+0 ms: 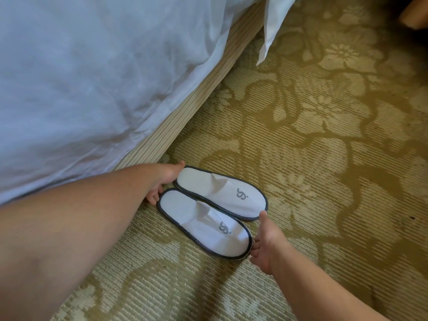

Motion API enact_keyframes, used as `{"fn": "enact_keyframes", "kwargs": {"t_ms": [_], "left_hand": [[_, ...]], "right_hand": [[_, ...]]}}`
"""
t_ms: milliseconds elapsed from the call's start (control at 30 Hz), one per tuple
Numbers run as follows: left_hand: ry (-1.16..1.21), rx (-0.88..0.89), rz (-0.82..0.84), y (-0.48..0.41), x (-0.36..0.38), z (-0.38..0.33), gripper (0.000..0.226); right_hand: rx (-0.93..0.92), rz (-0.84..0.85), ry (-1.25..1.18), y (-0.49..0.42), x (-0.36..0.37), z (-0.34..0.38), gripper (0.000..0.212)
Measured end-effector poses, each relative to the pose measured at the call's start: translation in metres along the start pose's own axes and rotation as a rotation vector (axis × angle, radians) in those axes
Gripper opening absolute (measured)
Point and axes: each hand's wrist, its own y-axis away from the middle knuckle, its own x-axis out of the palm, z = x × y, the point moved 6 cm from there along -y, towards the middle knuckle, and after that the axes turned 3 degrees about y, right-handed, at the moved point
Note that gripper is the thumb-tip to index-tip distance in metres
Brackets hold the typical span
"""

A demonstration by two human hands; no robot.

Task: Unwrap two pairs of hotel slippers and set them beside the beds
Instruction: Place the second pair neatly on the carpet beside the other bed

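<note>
Both bare forearms reach in from the bottom edge, the left one large and close to the camera. The right hand [266,242] lies open at the toe end of the pair, with its fingers spread and loose. Its thumb tip touches the toe rim of the far slipper [220,193], and its fingertips [253,250] rest against the toe rim of the near slipper [206,228]. It grasps neither slipper.

The two slippers are unwrapped and lie flat on the carpet [324,135], side by side with their edges touching. Both are white with dark grey piping and a grey logo on the upper. Their heels point toward the bed and their toes away from it.

The left hand [166,179] is at the heel end, released as well. Its thumb is stretched out at the far slipper's heel and its fingers are against the near slipper's heel, closed round nothing.

The carpet is olive-gold with a pale flower pattern. Just beyond the heels runs the striped bed base [185,112], with a white duvet [92,77] hanging over it. Farther off, a white fabric corner [275,26] hangs down toward the floor.
</note>
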Motion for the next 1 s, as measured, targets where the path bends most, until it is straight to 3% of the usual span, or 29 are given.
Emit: {"fn": "enact_keyframes", "kwargs": {"t_ms": [1000], "left_hand": [[-0.148,-0.010,0.005,0.006,-0.004,0.004,0.107]], "right_hand": [[0.042,-0.011,-0.099,-0.013,0.018,-0.019,0.075]]}}
